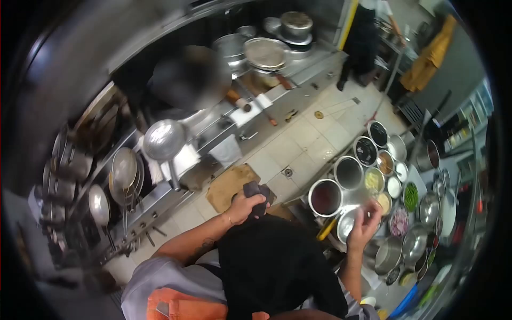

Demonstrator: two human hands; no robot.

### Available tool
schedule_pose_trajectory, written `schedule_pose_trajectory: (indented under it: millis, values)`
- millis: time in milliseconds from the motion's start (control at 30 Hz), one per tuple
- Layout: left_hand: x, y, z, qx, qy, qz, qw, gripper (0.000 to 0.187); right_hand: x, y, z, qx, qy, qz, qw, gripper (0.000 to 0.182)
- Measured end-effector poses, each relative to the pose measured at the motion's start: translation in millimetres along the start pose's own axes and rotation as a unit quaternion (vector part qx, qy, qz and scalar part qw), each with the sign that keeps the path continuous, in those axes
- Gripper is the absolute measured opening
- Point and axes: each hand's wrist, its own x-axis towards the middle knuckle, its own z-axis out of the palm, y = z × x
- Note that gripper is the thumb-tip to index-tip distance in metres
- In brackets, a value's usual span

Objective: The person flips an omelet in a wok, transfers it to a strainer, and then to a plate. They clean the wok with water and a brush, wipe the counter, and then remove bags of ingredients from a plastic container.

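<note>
In the head view my left hand [246, 208] is closed around a dark folded cloth [257, 194], held in front of my black apron [272, 266]. Part of the cloth sticks up above my thumb. My right hand [365, 225] is raised on the right side with its fingers apart and nothing in it. It overlaps the near edge of a group of metal containers in this view. Closest to it are a shiny steel bowl [346, 225], a tub of pale yellow food [383, 203] and a bowl of chopped purplish onion [399, 221].
Left is a stove line with a blurred dark wok [189, 80], a steel ladle [162, 140], strainers [124, 168] and stacked pots [296, 26]. A wooden board [224, 191] appears low between stove and counter. Round pots of dark liquid [325, 197] line the right counter. Another person [362, 42] stands far back.
</note>
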Motion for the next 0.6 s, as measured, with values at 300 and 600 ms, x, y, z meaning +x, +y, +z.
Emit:
schedule_pose_trajectory:
  millis: [300, 600]
  values:
    - [21.1, 74.1, -186.3, -0.079, 0.231, 0.108, 0.964, 0.022, 68.3, 41.8, 264.9, -0.327, -0.381, -0.074, 0.862, 0.07]
    - [24.1, 141.4, -302.9, -0.133, 0.406, 0.218, 0.877, 0.026, 184.7, 53.1, 569.5, -0.266, -0.44, -0.269, 0.815, 0.076]
